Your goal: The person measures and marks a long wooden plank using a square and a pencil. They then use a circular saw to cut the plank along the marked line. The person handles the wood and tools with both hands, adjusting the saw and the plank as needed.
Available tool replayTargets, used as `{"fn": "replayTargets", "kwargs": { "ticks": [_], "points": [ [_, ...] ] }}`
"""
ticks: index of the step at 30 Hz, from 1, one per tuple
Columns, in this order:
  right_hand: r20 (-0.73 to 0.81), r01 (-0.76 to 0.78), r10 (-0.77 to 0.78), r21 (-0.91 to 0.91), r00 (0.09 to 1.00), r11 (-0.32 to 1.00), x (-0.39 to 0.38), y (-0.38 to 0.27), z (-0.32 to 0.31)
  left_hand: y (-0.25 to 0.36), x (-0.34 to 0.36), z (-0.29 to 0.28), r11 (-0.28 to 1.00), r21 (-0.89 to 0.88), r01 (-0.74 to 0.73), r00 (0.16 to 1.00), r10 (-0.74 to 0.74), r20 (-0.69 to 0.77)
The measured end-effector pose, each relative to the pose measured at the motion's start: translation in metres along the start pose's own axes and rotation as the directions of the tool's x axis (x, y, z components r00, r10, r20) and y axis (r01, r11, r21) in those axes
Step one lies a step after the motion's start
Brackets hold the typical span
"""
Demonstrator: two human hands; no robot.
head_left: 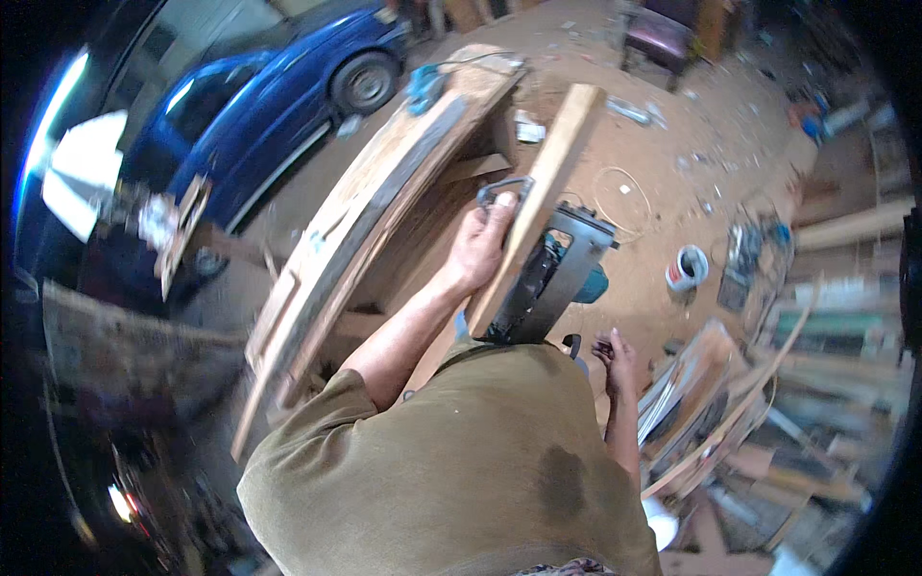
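A squared wooden beam (562, 144) slants up and away in front of me. My left hand (480, 240) is wrapped round its left side, thumb along the wood. By the fingers a dark looped metal piece (504, 189) sticks out; I cannot tell what it belongs to. Against the beam's right side is a teal power tool, probably a circular saw (567, 274), its flat metal plate facing up and its lower end hidden by my shirt. My right hand (618, 357) hangs to the right of the tool, apart from it, fingers loosely bent and apart, holding nothing.
A long wooden workbench (384, 192) runs along the left, with a teal tool (424, 88) at its far end. On the sandy floor stand a white bucket (687, 269) and a loop of cable (624, 187). Wood offcuts (807, 422) pile at right. A blue car (279, 106) is parked far left.
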State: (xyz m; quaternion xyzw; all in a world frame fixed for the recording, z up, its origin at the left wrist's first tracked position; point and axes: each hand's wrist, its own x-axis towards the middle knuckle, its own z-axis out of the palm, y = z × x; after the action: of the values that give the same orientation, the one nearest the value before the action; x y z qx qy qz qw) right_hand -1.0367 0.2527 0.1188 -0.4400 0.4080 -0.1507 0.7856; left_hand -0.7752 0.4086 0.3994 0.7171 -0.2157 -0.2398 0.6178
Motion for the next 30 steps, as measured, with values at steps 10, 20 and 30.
{"fn": "replayTargets", "kwargs": {
  "ticks": [10,20,30],
  "points": [
    [0.729,0.19,0.122,-0.331,0.674,0.924,0.032,-0.044,0.193,-0.047,-0.017,-0.111,0.994,-0.088,-0.07,0.944,0.037,-0.328],
    [0.825,0.285,0.27,-0.449,0.496,0.847,0.048,-0.021,0.413,-0.084,-0.023,-0.31,0.972,-0.147,-0.184,0.817,0.068,-0.573],
    [0.733,0.209,0.57,-0.664,0.372,0.718,0.055,0.05,0.615,-0.142,-0.05,-0.488,0.904,-0.379,-0.2,0.553,-0.215,-0.805]
  ]
}}
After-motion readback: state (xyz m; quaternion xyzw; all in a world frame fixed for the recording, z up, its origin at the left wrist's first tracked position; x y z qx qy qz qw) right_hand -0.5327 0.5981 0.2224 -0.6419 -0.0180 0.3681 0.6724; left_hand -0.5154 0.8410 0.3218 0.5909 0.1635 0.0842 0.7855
